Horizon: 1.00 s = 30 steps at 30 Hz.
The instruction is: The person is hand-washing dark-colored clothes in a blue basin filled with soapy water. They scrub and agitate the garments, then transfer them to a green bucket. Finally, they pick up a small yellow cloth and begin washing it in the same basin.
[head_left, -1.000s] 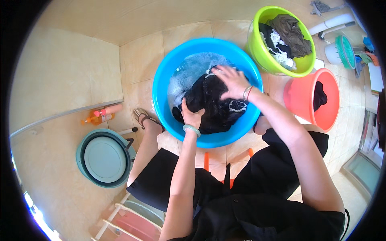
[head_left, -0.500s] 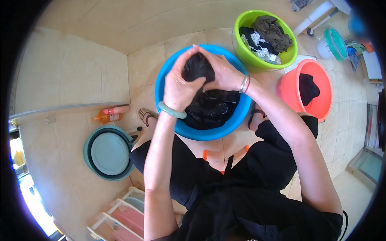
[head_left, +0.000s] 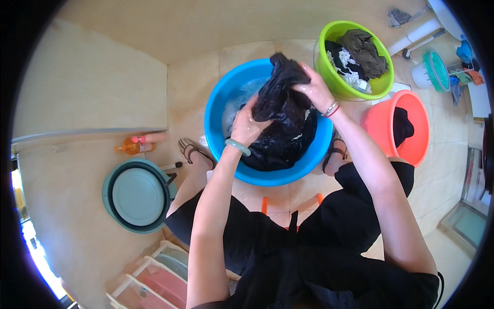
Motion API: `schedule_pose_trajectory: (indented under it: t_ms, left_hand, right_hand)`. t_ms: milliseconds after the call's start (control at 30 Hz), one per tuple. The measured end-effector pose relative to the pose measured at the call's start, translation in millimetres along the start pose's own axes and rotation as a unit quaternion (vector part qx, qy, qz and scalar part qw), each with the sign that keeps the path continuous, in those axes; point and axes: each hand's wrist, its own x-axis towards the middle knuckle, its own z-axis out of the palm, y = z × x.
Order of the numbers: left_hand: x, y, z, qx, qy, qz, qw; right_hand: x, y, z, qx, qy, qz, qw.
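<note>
A wet black garment [head_left: 282, 98] is lifted and stretched between my two hands over a blue basin [head_left: 212, 139]. My left hand [head_left: 249, 123], below a pale green bangle, grips its lower left side. On its upper right my right hand [head_left: 315, 88] pinches the cloth, near the basin's far right rim. The lower part of the bundle lies in the basin among more soaked black cloth [head_left: 278, 152], and I cannot tell where one piece ends and another begins. Sudsy water [head_left: 242, 98] shows along the basin's left inside.
Beyond my right hand stands a lime green basin [head_left: 323, 56] of mixed clothes. A coral bucket [head_left: 419, 136] holds a black cloth. To the left are a grey-green folding basin [head_left: 108, 198], an orange bottle [head_left: 135, 146] and a white rack [head_left: 135, 280]. My feet flank the blue basin.
My hands, close together around a bunched black cloth before, have moved apart. The cloth is now opened out and raised between them, and the suds show at the left.
</note>
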Motion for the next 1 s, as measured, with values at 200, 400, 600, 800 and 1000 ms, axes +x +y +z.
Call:
schedule_pose_trajectory:
  t_ms: [200, 400, 600, 800, 1000]
  left_hand:
    - [17.0, -77.9, 11.1, 0.351, 0.012, -0.125, 0.928]
    - [67.2, -140.1, 40.5, 0.181, 0.178, -0.128, 0.959]
    - [96.8, -209.0, 61.0, 0.285, -0.003, -0.193, 0.939]
    - [117.9, -239.2, 74.4, 0.350, -0.069, -0.246, 0.901]
    - [144.9, -256.8, 70.3, 0.343, -0.129, -0.264, 0.892]
  right_hand:
    - [-24.9, 101.5, 10.2, -0.432, -0.100, 0.195, 0.875]
    - [4.2, 136.8, 78.1, -0.519, -0.154, 0.093, 0.835]
    - [16.8, 216.2, 81.3, -0.613, -0.146, 0.003, 0.776]
    - [31.9, 260.5, 86.0, -0.645, -0.174, 0.046, 0.742]
    - [51.0, 291.0, 80.5, -0.618, -0.163, 0.060, 0.767]
